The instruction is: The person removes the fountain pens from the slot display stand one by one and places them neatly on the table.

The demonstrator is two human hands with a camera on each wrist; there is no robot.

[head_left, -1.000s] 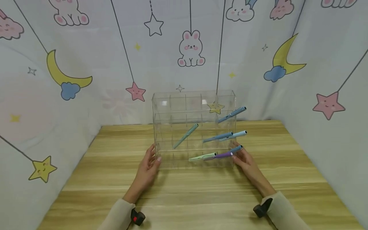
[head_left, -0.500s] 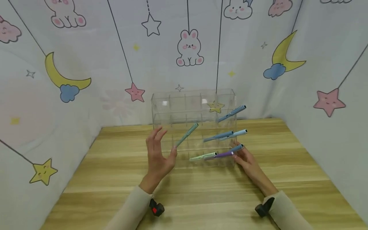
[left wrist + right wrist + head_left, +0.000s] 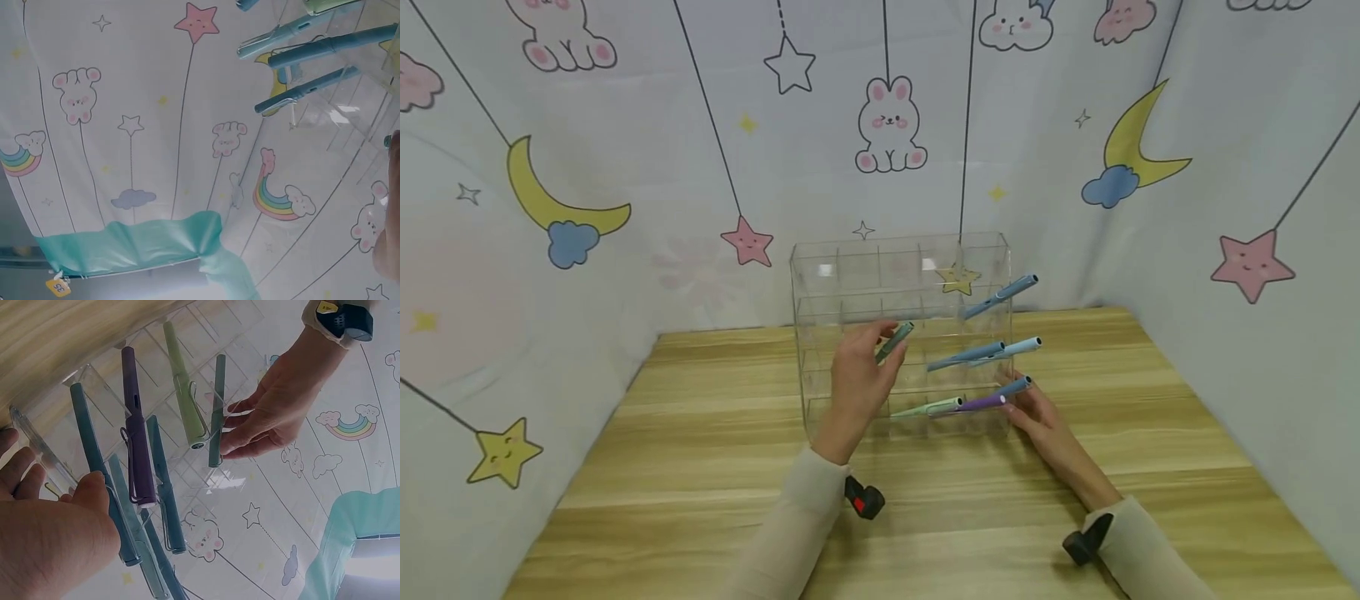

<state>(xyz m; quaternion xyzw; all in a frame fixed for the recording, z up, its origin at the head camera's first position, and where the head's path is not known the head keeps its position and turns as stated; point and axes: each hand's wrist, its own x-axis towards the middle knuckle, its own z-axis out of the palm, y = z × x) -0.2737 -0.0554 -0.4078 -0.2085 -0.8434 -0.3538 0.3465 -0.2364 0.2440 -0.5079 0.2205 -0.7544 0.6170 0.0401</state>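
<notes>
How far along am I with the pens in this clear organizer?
Six pens sit in the clear acrylic organizer, among them the purple pen and light green pen in the bottom row. In hand: your left hand pinches the grey-green pen, which lies in its slot, while your right hand steadies the organizer's right side. Most of the other compartments hold nothing.

I count 6 pens (image 3: 984, 355) in 1 clear organizer (image 3: 850, 275), with 2 hands (image 3: 859, 379) at it.
</notes>
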